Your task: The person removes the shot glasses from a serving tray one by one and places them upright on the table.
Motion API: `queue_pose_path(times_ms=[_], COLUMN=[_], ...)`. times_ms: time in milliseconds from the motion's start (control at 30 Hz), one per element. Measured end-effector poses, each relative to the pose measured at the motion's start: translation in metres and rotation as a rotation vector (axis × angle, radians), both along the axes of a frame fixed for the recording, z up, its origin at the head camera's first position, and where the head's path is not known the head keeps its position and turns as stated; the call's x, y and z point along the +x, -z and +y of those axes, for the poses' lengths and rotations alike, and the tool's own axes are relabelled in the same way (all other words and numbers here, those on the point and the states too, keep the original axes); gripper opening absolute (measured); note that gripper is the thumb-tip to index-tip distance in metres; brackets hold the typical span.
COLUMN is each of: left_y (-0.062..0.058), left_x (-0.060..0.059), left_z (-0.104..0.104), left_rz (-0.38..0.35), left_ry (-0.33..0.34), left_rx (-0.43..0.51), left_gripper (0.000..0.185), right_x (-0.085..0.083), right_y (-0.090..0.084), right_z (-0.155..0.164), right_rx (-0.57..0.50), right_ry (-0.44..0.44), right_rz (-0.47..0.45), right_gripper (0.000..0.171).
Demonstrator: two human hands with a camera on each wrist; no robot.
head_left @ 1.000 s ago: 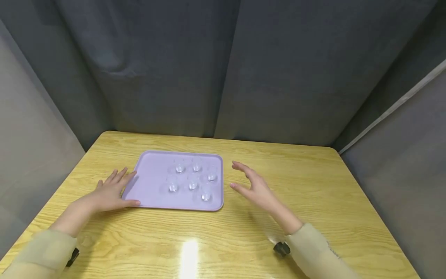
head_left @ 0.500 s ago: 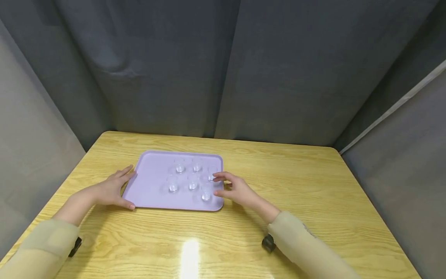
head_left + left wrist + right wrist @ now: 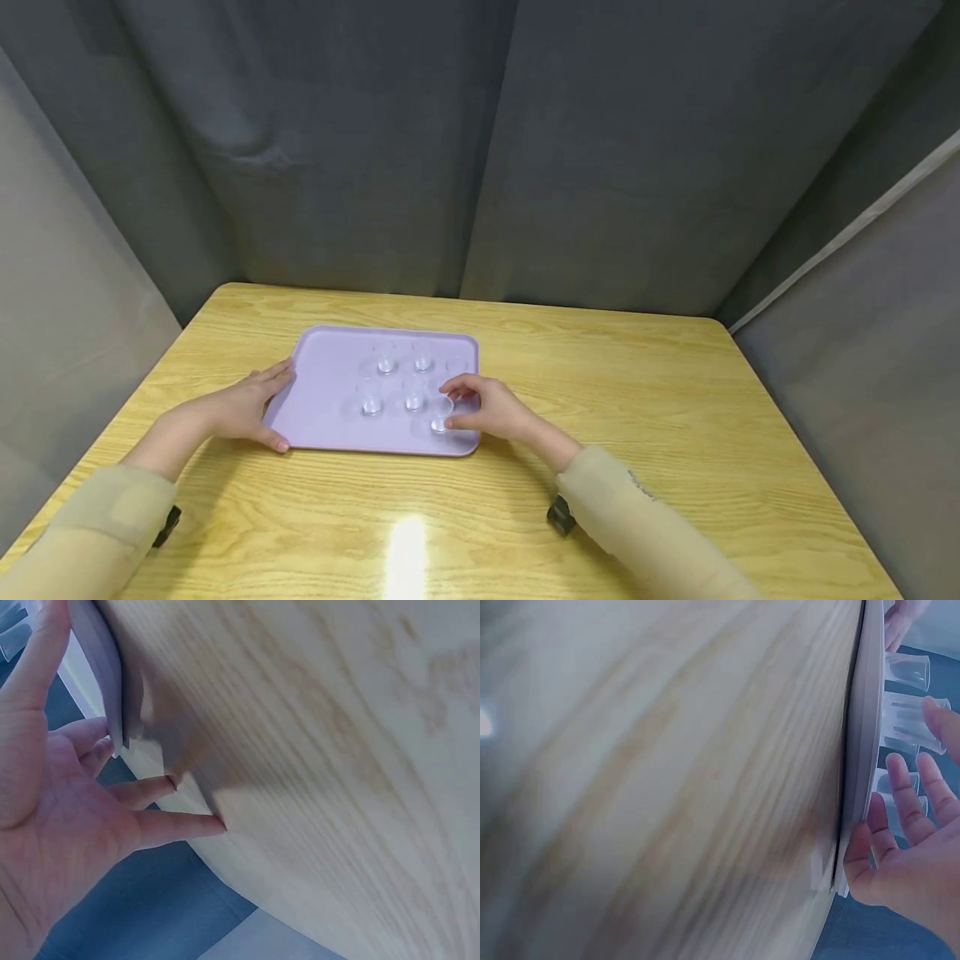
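A lilac tray (image 3: 322,417) lies on the table with several small clear cups standing on its right half. My left hand (image 3: 243,408) rests against the tray's left edge, thumb toward the near corner and fingers long. In the left wrist view, two fingertips (image 3: 214,823) touch the wood beside the tray rim (image 3: 107,682). Over the tray's right end, my right hand (image 3: 491,408) pinches the nearest cup (image 3: 441,423) between thumb and fingers. The right wrist view has the thumb (image 3: 941,724) overlapping that cup, while the lower fingers sit at the tray's rim. Another cup (image 3: 456,367) is partly hidden behind this hand.
Other clear cups, such as the back-left cup (image 3: 386,363) and the front-left cup (image 3: 371,404), stand close together. The wooden table (image 3: 637,400) ends at a dark grey curtain (image 3: 360,167) behind, with lighter grey panels at both sides.
My right hand has come in from the right, over the tray's edge, and closed on the nearest cup. The left hand's fingers have drawn together along the tray's left edge.
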State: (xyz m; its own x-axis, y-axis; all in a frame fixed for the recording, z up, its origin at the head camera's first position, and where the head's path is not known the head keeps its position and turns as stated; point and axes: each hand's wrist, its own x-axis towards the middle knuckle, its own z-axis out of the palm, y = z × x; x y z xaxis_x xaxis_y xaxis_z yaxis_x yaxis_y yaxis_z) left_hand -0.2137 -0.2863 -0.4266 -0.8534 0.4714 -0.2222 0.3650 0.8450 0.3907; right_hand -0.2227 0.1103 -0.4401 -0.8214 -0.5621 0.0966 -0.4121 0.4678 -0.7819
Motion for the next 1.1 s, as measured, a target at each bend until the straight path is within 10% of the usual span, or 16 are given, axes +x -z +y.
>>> queue_pose_path(times_ms=[467, 1100], left_y=[-0.009, 0.014], left_x=[-0.002, 0.011], left_z=[0.011, 0.014], left_rz=[0.001, 0.129], left_ry=[0.017, -0.102], left_rx=[-0.059, -0.158], left_gripper=[0.120, 0.118], right_x=[0.004, 0.016], right_y=[-0.001, -0.041], right_z=[0.002, 0.044], right_rx=[0.024, 0.084], right_ry=[0.016, 0.090], right_rz=[0.009, 0.099], right_gripper=[0.030, 0.030])
